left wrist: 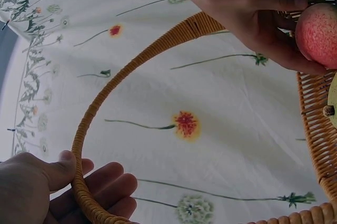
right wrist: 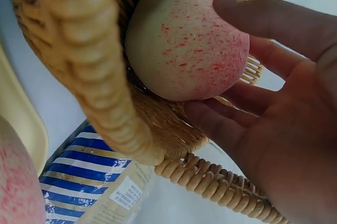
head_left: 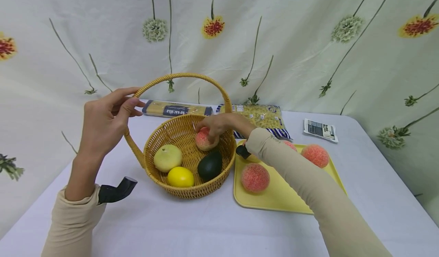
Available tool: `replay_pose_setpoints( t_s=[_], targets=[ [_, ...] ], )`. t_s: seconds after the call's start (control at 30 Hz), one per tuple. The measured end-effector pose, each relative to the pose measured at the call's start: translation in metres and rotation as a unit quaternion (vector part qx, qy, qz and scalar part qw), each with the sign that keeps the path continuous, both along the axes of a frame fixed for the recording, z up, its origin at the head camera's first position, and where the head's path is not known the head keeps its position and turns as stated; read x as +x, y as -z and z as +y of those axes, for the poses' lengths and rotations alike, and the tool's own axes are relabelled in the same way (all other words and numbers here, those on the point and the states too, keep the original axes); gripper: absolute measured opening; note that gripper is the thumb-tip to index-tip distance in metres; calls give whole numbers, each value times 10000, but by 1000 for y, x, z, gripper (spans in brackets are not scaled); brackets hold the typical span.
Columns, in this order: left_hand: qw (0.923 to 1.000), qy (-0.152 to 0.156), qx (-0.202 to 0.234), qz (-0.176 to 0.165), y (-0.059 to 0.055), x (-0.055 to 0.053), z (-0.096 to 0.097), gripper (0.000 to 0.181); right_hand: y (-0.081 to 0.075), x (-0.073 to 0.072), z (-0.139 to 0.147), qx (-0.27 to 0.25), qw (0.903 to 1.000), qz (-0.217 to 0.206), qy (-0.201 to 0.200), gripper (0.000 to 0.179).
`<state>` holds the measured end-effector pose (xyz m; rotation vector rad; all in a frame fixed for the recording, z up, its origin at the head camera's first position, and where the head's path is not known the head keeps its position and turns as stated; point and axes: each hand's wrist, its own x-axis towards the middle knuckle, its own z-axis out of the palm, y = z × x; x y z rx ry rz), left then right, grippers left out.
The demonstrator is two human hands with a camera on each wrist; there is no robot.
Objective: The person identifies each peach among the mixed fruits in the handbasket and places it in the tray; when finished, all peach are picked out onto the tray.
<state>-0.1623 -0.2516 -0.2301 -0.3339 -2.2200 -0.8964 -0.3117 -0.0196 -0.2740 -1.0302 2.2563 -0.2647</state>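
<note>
A wicker basket [head_left: 192,193] with a tall hooped handle [head_left: 185,75] stands on the table. My left hand [head_left: 104,121] holds the left side of that handle between thumb and fingers. Inside the basket, at its back right, my right hand [head_left: 219,124] grips a pink and cream peach [head_left: 203,139]; in the right wrist view thumb and fingers lie around the peach [right wrist: 184,45]. A pale yellow-green round fruit [head_left: 168,158], a yellow lemon [head_left: 180,177] and a dark green avocado [head_left: 210,166] lie in the basket too. The right forearm passes over the handle's right side.
Right of the basket lies a yellow tray [head_left: 274,201] with peaches, one [head_left: 255,177] near its left edge and another [head_left: 315,156] at its back right; the right sleeve partly covers it. Behind are two pasta packages [head_left: 176,109] and a small white packet [head_left: 320,130]. A flowered cloth [head_left: 291,5] hangs behind.
</note>
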Motion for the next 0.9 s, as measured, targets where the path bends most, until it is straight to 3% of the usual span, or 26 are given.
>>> replay_pose_setpoints(
  t_s=[0.3, 0.67, 0.9],
  targets=[
    [10000, 6, -32, 13, 0, 0, 0, 28, 10, -2, -1, 207, 9990, 31, -407, 72],
    [10000, -35, -41, 2, 0, -1, 0, 29, 10, -2, -1, 1, 9996, 115, -253, 67],
    [9999, -78, -58, -49, 0, 0, -1, 29, 8, 0, 1, -400, 9986, 274, -213, 65]
  ],
)
